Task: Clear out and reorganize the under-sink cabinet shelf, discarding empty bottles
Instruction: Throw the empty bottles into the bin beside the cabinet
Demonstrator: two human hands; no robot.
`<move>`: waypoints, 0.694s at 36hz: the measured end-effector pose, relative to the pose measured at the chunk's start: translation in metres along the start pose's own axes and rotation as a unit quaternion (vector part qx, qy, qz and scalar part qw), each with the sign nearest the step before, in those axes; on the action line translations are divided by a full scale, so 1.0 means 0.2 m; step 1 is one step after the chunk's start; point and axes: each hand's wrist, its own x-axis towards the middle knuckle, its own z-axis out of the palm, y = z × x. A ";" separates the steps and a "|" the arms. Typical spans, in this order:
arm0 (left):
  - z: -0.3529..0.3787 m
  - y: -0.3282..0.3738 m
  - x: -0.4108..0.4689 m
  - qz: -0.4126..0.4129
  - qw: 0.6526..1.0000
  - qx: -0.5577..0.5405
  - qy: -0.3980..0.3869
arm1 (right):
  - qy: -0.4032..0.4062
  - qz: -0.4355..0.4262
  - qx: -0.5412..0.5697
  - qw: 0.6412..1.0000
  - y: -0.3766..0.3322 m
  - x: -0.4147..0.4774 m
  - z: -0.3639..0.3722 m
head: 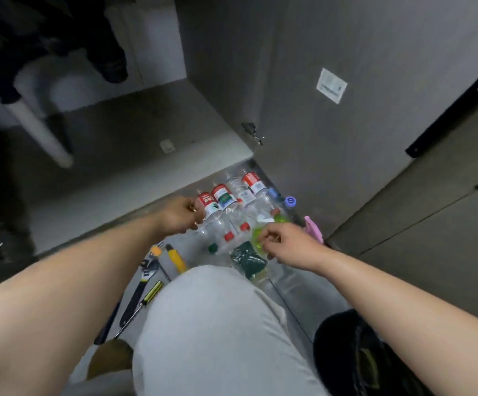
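Observation:
Several clear plastic bottles lie side by side on the floor before the open cabinet. Some carry red labels (222,196) and some have red caps (228,236). My left hand (179,215) reaches in from the left, its fingers curled around the leftmost red-labelled bottle (206,203). A lime-green bottle (257,234) lies at the right of the group, and my right hand (286,243) has its fingers closed on it. A packet of dark green scouring pads (246,257) sits just in front of that bottle. The cabinet shelf (152,132) behind the bottles is dim.
Tools lie on the floor at the left: a wrench (145,274), a yellow-black screwdriver (152,292) and a yellow knife (176,257). My knee (217,324) fills the foreground. A black bin (343,350) stands bottom right. There are also a pink item (313,228), the open cabinet door (303,115) and a white drain pipe (42,131).

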 end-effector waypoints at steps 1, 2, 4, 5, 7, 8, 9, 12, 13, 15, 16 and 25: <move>0.00 -0.08 0.02 -0.019 0.999 -0.023 0.014 | -0.026 -0.002 -0.005 1.000 -0.01 0.09 0.06; 0.01 -0.16 0.05 -0.040 0.998 -0.050 0.025 | -0.048 0.002 -0.017 0.999 -0.02 0.17 0.12; 0.03 -0.31 0.10 -0.082 0.990 -0.109 0.038 | -0.088 0.023 -0.050 0.995 -0.03 0.35 0.24; 0.04 -0.38 0.12 -0.099 0.985 -0.136 0.041 | -0.102 0.032 -0.058 0.993 -0.04 0.43 0.30; 0.07 -0.50 0.18 -0.122 0.975 -0.181 0.046 | -0.114 0.033 -0.065 0.991 -0.04 0.58 0.42; 0.08 -0.55 0.21 -0.129 0.970 -0.202 0.049 | -0.111 0.028 -0.073 0.991 -0.05 0.65 0.47; 0.10 -0.60 0.23 -0.135 0.964 -0.221 0.053 | -0.104 0.028 -0.083 0.991 -0.05 0.72 0.53; 0.17 -0.72 0.32 -0.144 0.955 -0.251 0.070 | -0.076 0.049 -0.104 0.990 -0.06 0.91 0.70; 0.19 -0.76 0.35 -0.145 0.954 -0.254 0.073 | -0.064 0.055 -0.120 0.989 -0.06 0.97 0.75; 0.22 -0.81 0.40 -0.150 0.951 -0.259 0.075 | -0.040 0.063 -0.158 0.985 -0.06 1.07 0.85; 0.24 -0.83 0.43 -0.152 0.950 -0.263 0.077 | -0.030 0.070 -0.169 0.983 -0.06 1.12 0.89; 0.31 -0.96 0.57 -0.159 0.927 -0.328 0.089 | -0.049 0.131 -0.093 0.986 -0.04 1.26 1.11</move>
